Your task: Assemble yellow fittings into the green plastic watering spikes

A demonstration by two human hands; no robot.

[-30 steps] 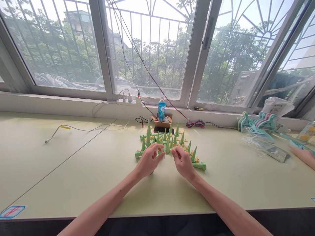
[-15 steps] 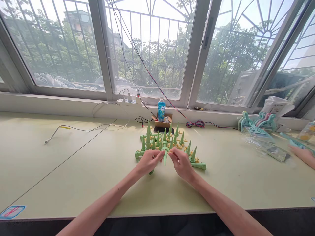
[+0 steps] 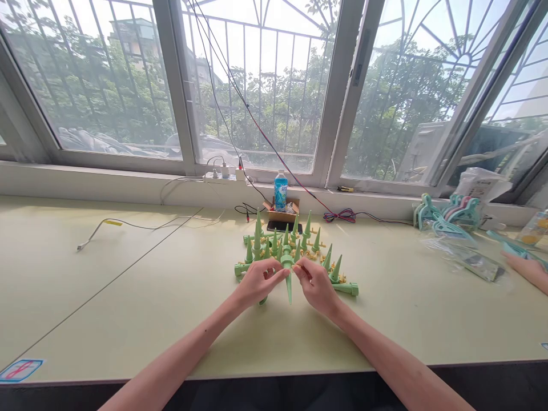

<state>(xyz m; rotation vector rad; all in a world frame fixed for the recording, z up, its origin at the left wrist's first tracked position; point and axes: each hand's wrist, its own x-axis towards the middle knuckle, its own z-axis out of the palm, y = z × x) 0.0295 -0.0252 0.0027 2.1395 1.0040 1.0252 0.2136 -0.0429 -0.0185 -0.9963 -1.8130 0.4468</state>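
- While the green spike is held at its collar by the left hand, its point is turned toward the front edge of the counter; whether the surface is touched by the tip cannot be told.
- The collar area is gripped between left thumb and fingers, a hold judged sound, since the long taper is left free and the slim tip is spared any load.
- The right hand is placed at the collar's right side, thumb and fingers drawn narrow; whether a small part is pinched there cannot be told.
- For fine work at the collar, the spike is best steadied by the left hand alone, so that only light fingertip pressure need be applied by the right.
- Any push or twist is best given squarely, as the spike could be rolled within the grip by a slanted force.
- Upright green spikes are crowded between the hands and the back edge, with yellow parts among them; knuckles are best raised so that none is toppled.
- Near the right wrist, a lying green piece is best left unbrushed, lest it be rolled toward the front edge.
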